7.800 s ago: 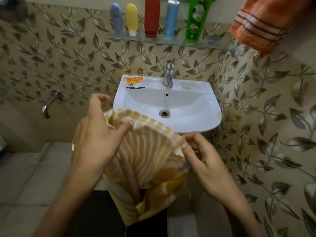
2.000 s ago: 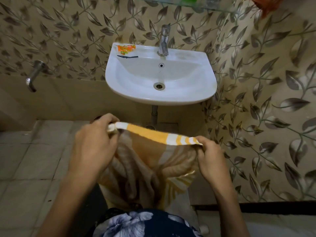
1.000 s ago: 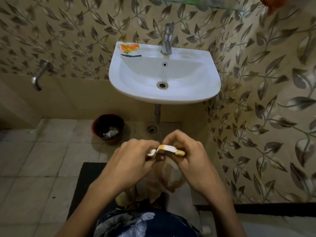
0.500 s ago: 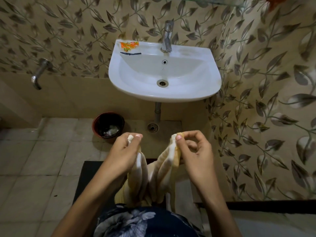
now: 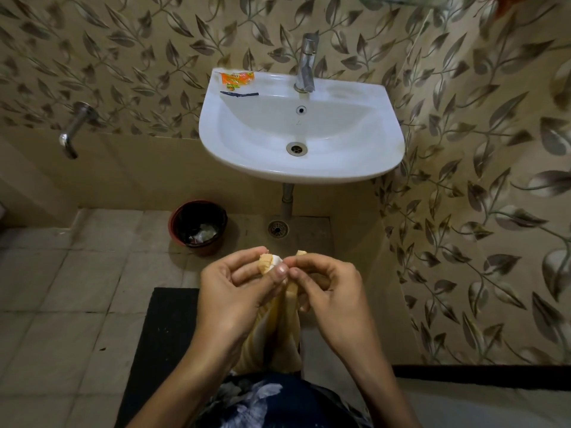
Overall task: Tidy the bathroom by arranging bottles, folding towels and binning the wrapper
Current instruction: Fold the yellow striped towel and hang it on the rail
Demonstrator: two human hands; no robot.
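Head view is looking down on two hands meeting at the centre of the frame, with the yellow-and-white striped cotton towel (image 5: 279, 322) hanging between them. The left hand (image 5: 234, 291) is pinching one bunched corner of the towel between its thumb and curled fingers (image 5: 247, 274), the white-and-orange tip poking out above the knuckles at about 12 o'clock. The right hand (image 5: 327, 291) is pinching the other corner just beside it, its fingers curled round the fabric so that a small orange tip is showing above them. The two corners are lying almost touching, and the rest of the cloth is draping straight down toward 6 o'clock, behind the wrists. At 12 o'clock from the hands, the white ceramic wall basin (image 5: 364, 168) is carrying an orange foil wrapper (image 5: 236, 79) on its back left ledge, at about 11 o'clock. A round dark red bin (image 5: 177, 231) is standing on the tiled floor at 10 o'clock from the hands, near them, with scraps inside.
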